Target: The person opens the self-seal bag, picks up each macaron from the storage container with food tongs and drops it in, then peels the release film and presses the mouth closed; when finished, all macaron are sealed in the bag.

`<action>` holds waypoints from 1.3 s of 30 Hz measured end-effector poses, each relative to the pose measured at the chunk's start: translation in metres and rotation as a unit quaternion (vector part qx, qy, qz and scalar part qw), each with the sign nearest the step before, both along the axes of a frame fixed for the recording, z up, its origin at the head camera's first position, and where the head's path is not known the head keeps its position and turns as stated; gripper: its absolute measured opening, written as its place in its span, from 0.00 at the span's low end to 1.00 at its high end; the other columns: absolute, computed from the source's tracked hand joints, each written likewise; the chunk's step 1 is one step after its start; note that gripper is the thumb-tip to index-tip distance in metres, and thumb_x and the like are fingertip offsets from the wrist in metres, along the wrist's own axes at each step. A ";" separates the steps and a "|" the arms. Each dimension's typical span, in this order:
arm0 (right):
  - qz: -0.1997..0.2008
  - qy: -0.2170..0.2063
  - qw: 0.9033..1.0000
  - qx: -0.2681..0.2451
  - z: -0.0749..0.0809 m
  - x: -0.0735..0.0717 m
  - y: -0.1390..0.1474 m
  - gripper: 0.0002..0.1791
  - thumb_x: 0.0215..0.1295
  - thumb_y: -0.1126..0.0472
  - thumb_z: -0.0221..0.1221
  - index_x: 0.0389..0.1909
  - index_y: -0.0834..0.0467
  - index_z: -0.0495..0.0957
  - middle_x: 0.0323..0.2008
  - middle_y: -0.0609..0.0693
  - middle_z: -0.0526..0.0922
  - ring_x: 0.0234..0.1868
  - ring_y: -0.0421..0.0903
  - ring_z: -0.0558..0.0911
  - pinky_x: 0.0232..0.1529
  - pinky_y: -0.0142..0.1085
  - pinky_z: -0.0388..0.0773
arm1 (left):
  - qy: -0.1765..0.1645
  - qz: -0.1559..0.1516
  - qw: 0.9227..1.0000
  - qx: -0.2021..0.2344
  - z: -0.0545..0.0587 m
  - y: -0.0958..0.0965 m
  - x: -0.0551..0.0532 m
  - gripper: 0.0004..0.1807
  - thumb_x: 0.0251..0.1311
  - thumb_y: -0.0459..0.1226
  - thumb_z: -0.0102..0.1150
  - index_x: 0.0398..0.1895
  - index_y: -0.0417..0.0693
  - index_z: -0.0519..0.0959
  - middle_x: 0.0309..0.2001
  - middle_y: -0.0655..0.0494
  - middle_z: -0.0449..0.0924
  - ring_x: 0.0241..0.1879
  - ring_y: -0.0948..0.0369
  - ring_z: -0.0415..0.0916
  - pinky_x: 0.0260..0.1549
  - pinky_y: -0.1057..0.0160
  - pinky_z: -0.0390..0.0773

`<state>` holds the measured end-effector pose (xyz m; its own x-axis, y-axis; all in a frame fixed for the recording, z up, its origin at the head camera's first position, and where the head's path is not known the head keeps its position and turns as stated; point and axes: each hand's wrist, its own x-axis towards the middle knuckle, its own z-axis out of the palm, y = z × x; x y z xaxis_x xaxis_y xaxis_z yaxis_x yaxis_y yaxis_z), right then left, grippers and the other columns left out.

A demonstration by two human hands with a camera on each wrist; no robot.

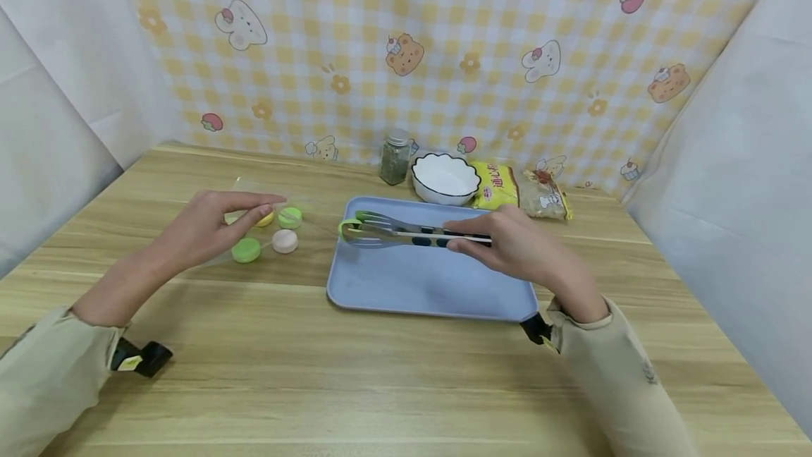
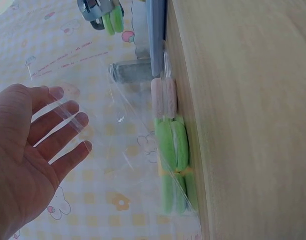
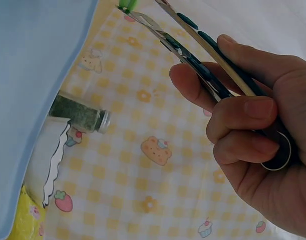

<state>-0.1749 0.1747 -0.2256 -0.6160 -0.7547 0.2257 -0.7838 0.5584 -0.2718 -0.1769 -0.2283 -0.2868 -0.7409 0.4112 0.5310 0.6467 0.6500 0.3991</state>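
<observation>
My left hand [image 1: 212, 226] pinches the raised edge of a clear plastic bag [image 2: 110, 115] at the tabletop's left. Inside that bag sit several macarons: a pink one [image 1: 285, 241], a green one [image 1: 246, 250], a second green one [image 1: 290, 217] and a yellow one [image 1: 264, 220], partly hidden by fingertips. With my right hand [image 1: 514, 242] I grip metal food tongs [image 1: 431, 240] with dark handles, pointing left across the blue tray [image 1: 419, 284]. A green macaron [image 2: 113, 21] is held between the tong tips, above the tray's left edge.
Behind the tray stand a glass jar of dried herbs [image 1: 395, 161] and a white scalloped bowl [image 1: 445, 178]. A yellow food packet [image 1: 497, 185] lies right of the bowl. A patterned cloth [image 1: 444, 48] hangs along the back of the wooden table [image 1: 380, 386].
</observation>
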 end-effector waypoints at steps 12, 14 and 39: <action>0.021 0.017 1.000 -0.011 0.000 -0.011 -0.036 0.14 0.65 0.58 0.58 0.48 0.60 0.81 0.17 0.42 0.79 0.09 0.33 0.62 0.16 0.30 0.63 | 0.000 0.007 1.000 -0.006 0.000 0.000 0.000 0.13 0.64 0.33 0.54 0.51 0.45 0.80 0.46 0.53 0.81 0.44 0.56 0.79 0.38 0.70 0.74; 0.023 0.020 0.999 -0.012 -0.001 -0.013 -0.040 0.14 0.65 0.58 0.58 0.48 0.60 0.82 0.18 0.43 0.80 0.09 0.33 0.62 0.16 0.30 0.63 | -0.002 0.009 1.000 -0.006 0.000 0.000 0.001 0.14 0.64 0.33 0.54 0.51 0.45 0.80 0.46 0.53 0.81 0.45 0.56 0.79 0.38 0.67 0.75; 0.016 -0.010 0.999 -0.038 -0.009 -0.030 -0.064 0.14 0.65 0.58 0.58 0.48 0.61 0.81 0.25 0.47 0.84 0.10 0.36 0.66 0.19 0.31 0.65 | -0.004 -0.006 1.000 -0.005 0.004 -0.001 0.002 0.13 0.64 0.32 0.54 0.51 0.42 0.80 0.46 0.52 0.81 0.45 0.57 0.78 0.39 0.71 0.73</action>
